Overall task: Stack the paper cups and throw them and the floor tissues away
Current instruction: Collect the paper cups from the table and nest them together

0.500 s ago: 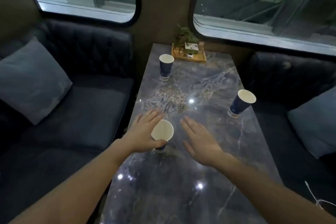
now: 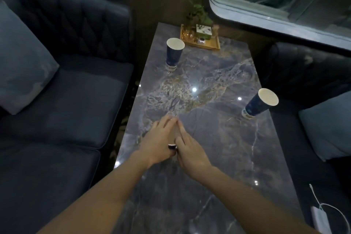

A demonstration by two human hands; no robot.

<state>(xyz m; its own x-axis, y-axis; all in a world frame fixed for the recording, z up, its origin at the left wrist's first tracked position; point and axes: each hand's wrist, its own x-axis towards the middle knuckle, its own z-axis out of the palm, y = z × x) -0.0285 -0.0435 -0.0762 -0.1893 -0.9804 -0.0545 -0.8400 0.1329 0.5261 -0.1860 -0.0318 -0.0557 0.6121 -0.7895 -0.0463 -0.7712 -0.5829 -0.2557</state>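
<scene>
Three dark blue paper cups with white insides are on the grey marble table (image 2: 218, 138). The near cup (image 2: 173, 135) stands at the table's left side, almost hidden between my hands; only a strip of its wall and its base show. My left hand (image 2: 158, 140) wraps its left side and my right hand (image 2: 190, 150) presses against its right side. A second cup (image 2: 173, 54) stands upright at the far left. A third cup (image 2: 260, 104) stands near the right edge. No floor tissues are in view.
A wooden tray (image 2: 201, 41) with a small plant and box sits at the table's far end under the windows. Dark sofas with grey cushions (image 2: 20, 62) flank the table. A white power bank and cable (image 2: 321, 216) lie on the right seat.
My right hand has moved left from the open table onto the near cup, so both hands now enclose it. The view has shifted closer and slightly down.
</scene>
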